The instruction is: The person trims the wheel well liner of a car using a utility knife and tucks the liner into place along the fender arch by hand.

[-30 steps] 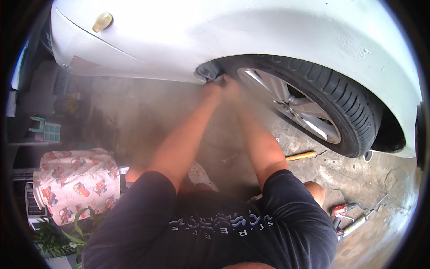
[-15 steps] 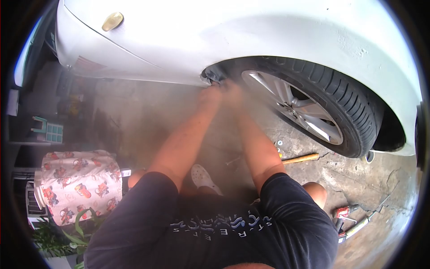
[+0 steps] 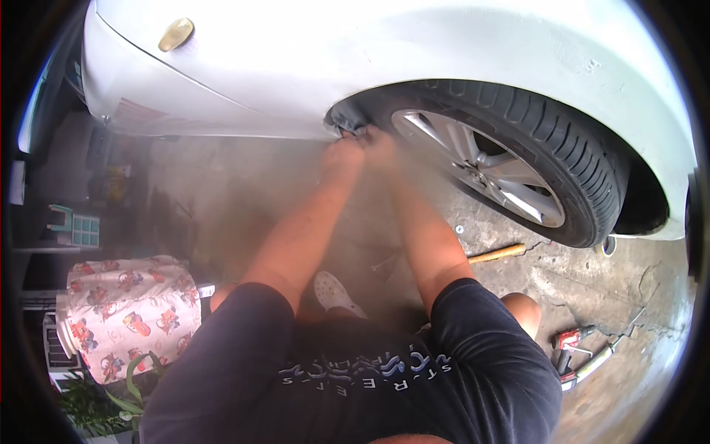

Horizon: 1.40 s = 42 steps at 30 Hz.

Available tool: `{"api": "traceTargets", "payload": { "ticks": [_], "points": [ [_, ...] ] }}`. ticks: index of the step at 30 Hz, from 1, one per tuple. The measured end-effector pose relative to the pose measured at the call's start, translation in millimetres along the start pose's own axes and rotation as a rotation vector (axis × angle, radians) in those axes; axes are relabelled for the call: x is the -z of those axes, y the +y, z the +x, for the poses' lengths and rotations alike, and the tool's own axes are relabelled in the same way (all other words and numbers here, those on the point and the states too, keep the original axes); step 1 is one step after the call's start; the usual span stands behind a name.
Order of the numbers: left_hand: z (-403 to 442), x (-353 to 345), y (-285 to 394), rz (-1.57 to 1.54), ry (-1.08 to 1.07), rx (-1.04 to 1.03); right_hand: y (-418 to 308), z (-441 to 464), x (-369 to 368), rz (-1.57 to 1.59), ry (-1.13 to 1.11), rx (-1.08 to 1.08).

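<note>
Both my hands are at the lower edge of the white car's body [image 3: 244, 66], where the sill meets the wheel arch. My left hand [image 3: 344, 153] has its fingers curled at that corner. Beside it, nearly touching, is my right hand [image 3: 379, 146], also closed, close to the tyre [image 3: 584, 155]. A dark grey piece like a wheel-arch liner [image 3: 345, 117] shows just above the fingers. Haze blurs the area, and whatever lies between my fingertips is hidden. The silver alloy wheel [image 3: 473, 166] stands to the right of my hands.
On the concrete floor at right lie a wooden handle [image 3: 499, 253], a red and black power drill [image 3: 569, 342] and a long pale tube-like tool [image 3: 595, 364]. A patterned pink cloth-covered container [image 3: 133, 314], a plant [image 3: 133, 388] and a small teal-and-white stool [image 3: 78, 226] are at left.
The view has shifted slightly, so the car and wheel sit a little higher in it. My hands stay at the same corner, with small shifts of the fingers.
</note>
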State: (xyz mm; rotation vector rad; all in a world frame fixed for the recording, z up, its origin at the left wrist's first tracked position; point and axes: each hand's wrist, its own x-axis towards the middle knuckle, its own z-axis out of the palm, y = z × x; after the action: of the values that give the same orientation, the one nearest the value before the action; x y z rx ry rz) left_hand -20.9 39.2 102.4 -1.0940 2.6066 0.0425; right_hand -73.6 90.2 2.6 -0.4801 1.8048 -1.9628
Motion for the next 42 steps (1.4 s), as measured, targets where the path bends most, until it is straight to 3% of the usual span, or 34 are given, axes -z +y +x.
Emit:
{"api": "traceTargets", "payload": {
  "ticks": [11, 14, 16, 18, 20, 22, 27, 34, 40, 42],
  "points": [
    [0, -5, 1, -0.045, 0.113, 0.077, 0, 2, 3, -0.059, -0.037, 0.021],
    [-58, 51, 38, -0.14, 0.167, 0.1, -22, -4, 15, -0.036, -0.064, -0.023],
    [-33, 7, 4, -0.048, 0.235, -0.163, -15, -1, 15, -0.074, -0.064, -0.002],
    [-3, -3, 11, -0.175, 0.152, 0.117, 14, 9, 8, 0.007, -0.072, 0.104],
    [11, -20, 3, -0.188, 0.194, 0.102, -8, 1, 8, -0.063, -0.049, 0.073],
    [-14, 11, 17, -0.366, 0.178, 0.243, -14, 5, 13, -0.023, -0.197, -0.013],
    [-13, 5, 13, -0.365, 0.254, 0.198, 4, 14, 6, 0.081, -0.167, 0.044],
    [-13, 19, 3, -0.178, 0.085, 0.079, 4, 9, 5, -0.042, -0.153, 0.08],
    [-22, 19, 9, -0.367, 0.163, 0.234, 6, 10, 3, -0.002, -0.15, 0.06],
    [-16, 17, 9, -0.336, 0.129, 0.203, 8, 9, 5, -0.001, -0.142, 0.061]
  ]
}}
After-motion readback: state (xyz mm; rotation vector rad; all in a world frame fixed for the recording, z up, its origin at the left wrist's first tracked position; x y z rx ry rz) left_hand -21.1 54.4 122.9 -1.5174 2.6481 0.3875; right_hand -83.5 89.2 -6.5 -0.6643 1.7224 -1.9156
